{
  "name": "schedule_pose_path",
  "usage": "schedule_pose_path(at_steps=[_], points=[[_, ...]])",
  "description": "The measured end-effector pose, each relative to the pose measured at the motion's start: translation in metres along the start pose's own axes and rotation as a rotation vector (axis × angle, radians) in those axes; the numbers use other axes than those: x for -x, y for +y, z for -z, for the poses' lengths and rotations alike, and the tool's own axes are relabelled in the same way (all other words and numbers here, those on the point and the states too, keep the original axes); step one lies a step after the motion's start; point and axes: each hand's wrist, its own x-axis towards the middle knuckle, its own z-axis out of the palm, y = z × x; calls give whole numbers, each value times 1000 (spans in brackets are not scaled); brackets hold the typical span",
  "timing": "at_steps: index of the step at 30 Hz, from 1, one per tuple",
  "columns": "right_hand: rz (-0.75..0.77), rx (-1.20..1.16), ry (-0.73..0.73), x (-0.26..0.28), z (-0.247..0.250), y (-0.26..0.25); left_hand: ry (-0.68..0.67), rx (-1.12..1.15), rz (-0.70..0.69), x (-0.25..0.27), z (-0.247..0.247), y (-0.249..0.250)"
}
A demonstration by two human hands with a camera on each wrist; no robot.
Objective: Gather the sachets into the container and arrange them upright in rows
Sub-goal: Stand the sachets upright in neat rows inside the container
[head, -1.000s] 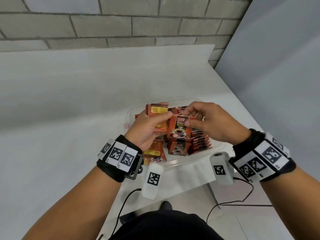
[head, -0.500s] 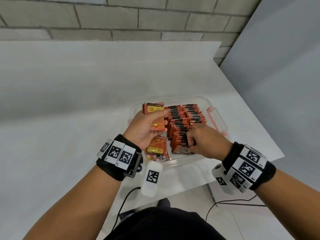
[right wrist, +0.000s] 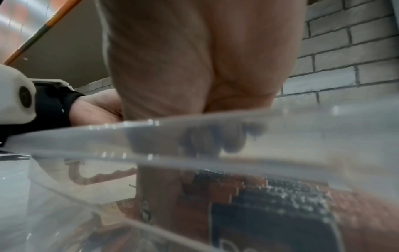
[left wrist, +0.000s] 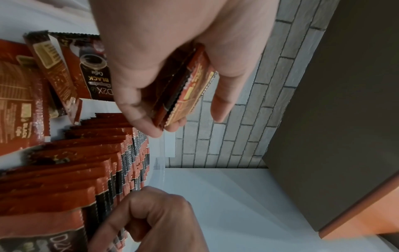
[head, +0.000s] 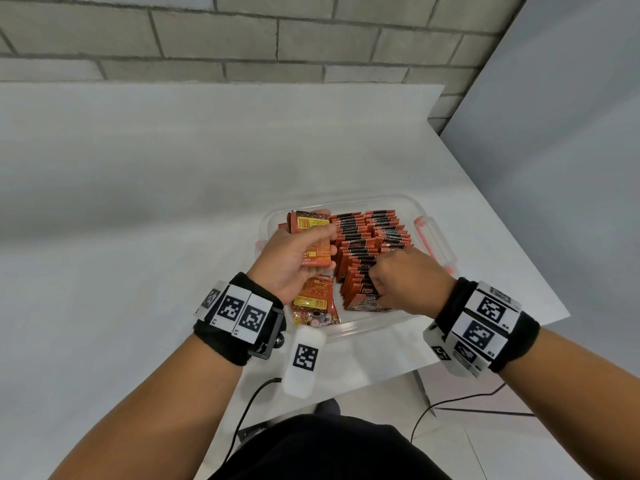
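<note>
Right hand [head: 405,282] lower among sachets [head: 367,251]

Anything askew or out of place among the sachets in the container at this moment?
Yes. One loose sachet lies flat on the container floor by the near-left wall, beside the upright rows. The left hand grips a small stack not yet filed; the right hand is at the near end of a row.

Head view looks down; wrist views sit close, sharing the container [head: 346,332].
</note>
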Motion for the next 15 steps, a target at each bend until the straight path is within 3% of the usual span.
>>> schedule_pose_path(at_steps=[15], points=[[33,-10,47,0,-3,7,0,-18,21,0,0,-1]])
